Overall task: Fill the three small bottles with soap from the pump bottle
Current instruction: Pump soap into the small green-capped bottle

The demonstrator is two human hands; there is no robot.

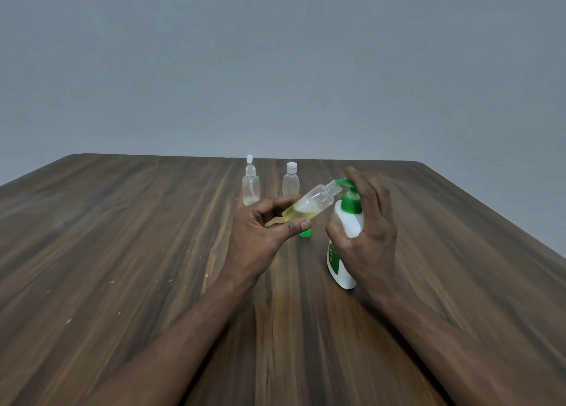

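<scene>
My left hand (260, 234) grips a small clear bottle (315, 202), tilted with its open neck up against the green nozzle of the pump bottle (346, 225). Yellowish soap lies in the small bottle's lower end. My right hand (367, 221) is wrapped around the white pump bottle, thumb on its front and fingers over the green pump head. The pump bottle stands on the table. Two more small clear bottles stand farther back: one with a white flip cap standing open (251, 185), one with a white cap closed (290, 180). A green cap (305, 232) lies on the table below the held bottle.
The dark wooden table (153, 252) stretches wide to both sides, with a few pale specks on its left part. A plain grey wall rises behind the far edge.
</scene>
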